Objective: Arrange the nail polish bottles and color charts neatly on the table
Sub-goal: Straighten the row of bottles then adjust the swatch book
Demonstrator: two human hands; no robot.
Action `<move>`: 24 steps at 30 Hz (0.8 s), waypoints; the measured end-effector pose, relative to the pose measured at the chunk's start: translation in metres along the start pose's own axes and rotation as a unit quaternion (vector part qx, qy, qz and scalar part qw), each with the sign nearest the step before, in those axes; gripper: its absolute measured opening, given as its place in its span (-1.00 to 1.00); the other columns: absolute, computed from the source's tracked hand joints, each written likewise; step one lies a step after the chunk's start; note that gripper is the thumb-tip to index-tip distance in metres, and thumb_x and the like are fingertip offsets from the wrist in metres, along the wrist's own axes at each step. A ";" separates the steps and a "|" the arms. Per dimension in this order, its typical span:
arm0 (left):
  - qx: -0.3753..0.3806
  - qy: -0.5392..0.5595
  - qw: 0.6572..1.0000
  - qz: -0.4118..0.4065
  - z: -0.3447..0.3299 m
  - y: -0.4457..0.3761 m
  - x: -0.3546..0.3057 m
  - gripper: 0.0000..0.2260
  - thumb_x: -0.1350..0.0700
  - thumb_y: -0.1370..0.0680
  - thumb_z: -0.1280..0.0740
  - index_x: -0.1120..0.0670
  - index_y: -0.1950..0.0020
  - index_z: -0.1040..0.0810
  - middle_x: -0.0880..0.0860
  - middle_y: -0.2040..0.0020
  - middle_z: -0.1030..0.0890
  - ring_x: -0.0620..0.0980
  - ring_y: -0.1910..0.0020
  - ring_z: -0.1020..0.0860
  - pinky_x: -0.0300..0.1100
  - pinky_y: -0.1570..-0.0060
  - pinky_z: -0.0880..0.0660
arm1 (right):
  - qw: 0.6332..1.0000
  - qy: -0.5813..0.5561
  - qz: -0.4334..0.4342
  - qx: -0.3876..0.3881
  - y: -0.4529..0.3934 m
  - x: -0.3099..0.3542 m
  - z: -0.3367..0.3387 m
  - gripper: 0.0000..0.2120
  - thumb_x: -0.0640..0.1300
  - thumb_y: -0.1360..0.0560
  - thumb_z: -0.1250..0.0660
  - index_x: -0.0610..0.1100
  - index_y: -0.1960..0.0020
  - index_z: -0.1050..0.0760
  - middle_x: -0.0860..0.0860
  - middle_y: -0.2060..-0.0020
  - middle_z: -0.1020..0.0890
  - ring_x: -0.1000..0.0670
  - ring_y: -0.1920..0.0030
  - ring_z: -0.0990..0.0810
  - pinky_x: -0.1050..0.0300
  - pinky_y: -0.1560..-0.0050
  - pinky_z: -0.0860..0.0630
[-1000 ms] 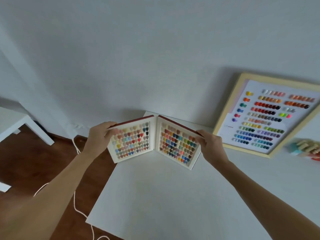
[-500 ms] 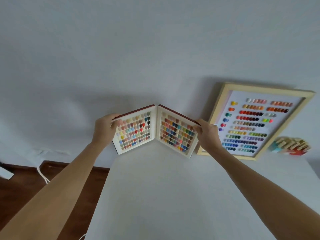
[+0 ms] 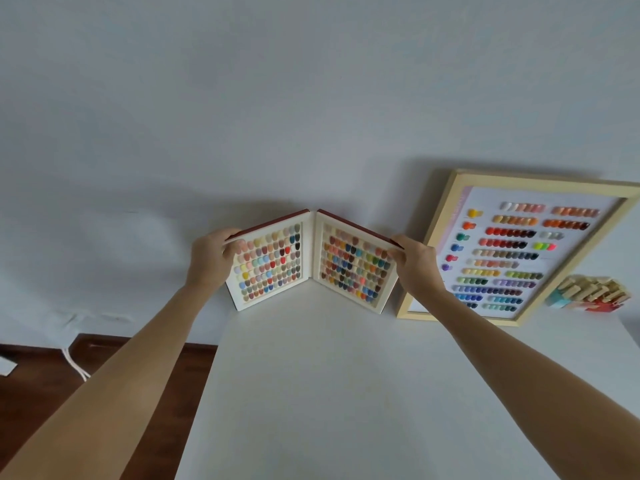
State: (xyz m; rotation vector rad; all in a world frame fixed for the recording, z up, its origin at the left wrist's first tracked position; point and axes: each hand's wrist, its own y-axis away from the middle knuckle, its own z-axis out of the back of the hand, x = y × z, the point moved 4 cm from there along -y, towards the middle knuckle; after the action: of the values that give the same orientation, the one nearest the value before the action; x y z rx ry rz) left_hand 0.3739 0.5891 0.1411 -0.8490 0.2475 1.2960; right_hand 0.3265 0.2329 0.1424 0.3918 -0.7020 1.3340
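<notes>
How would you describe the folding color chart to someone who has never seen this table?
Start at the white table against the wall. At its far left corner stands the folding color chart, opened like a book, with the left hand and right hand on its outer edges. Unlike the framed color chart leaning beside it, it has two hinged panels and dark red covers.

Single head view looks forward and down over the table (image 3: pixel 346 393), seemingly toward the wall (image 3: pixel 277 116).

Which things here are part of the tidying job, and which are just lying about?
Part of the job:
- folding color chart, open and upright, held by left hand and right hand
- framed color chart, leaning on the wall
- nail polish bottles, far right
- table

Lying about:
- white cable on the floor
</notes>
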 end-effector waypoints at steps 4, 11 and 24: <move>0.001 -0.005 1.000 0.009 -0.001 -0.002 -0.001 -0.78 0.27 -0.53 -0.34 0.28 -0.15 -0.57 0.25 -0.04 -0.66 0.23 -0.02 -0.62 0.01 -0.06 -0.55 | 1.000 -0.004 0.002 0.002 -0.004 0.001 -0.001 -0.86 -0.16 -0.59 -0.19 -0.09 -0.09 -0.49 -0.02 0.00 -0.62 -0.09 -0.02 -0.63 0.00 -0.02 -0.59; 0.007 -0.014 0.999 0.033 -0.001 0.003 -0.005 -0.77 0.21 -0.55 -0.31 0.26 -0.17 -0.56 0.23 -0.07 -0.65 0.21 -0.03 -0.63 0.03 -0.02 -0.59 | 1.000 0.008 0.001 -0.011 -0.018 0.003 -0.005 -0.85 -0.19 -0.59 -0.18 -0.12 -0.11 -0.49 -0.05 0.02 -0.62 -0.06 0.03 -0.62 0.13 0.04 -0.56; -0.010 -0.028 0.997 0.067 0.003 0.027 -0.006 -0.80 0.17 -0.56 -0.30 0.19 -0.16 -0.56 0.18 -0.09 -0.65 0.17 -0.01 -0.65 -0.04 0.12 -0.61 | 0.999 0.044 0.017 -0.014 -0.044 0.015 -0.011 -0.79 -0.23 -0.60 -0.15 -0.14 -0.17 -0.50 -0.04 0.07 -0.55 0.02 0.18 -0.50 0.42 0.29 -0.35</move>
State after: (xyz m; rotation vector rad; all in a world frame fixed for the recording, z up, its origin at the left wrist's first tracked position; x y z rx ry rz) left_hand 0.3468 0.5874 0.1361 -0.8230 0.2507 1.4477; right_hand 0.3726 0.2416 0.1496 0.2989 -0.6557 1.3640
